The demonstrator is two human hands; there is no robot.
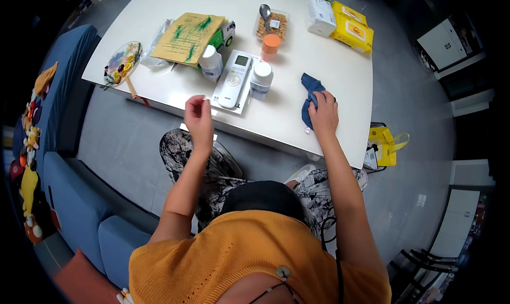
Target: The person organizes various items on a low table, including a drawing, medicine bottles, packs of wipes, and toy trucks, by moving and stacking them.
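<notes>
My right hand [325,112] rests on a crumpled dark blue cloth [309,86] at the right of the white table [287,115], its fingers curled into the fabric. Just below the cloth lies a small pale round object [307,130]. At the near edge, my left hand [199,120] is raised with thumb and fingertips pinched; a tiny white bit shows there, too small to name. Nearest to it is a white remote control [234,86] on a flat white box [246,99]. White bottles stand on both sides of the remote, one on the left [211,65] and one on the right [261,82].
Behind stand an orange-capped jar [270,48], a clear snack tub [280,23] with a spoon [265,14], and a toy truck [227,33] under brown paper [186,38]. Yellow wipes packs [353,30] lie far right, a decorated disc [122,64] left. A yellow bag [387,144] sits beside the table.
</notes>
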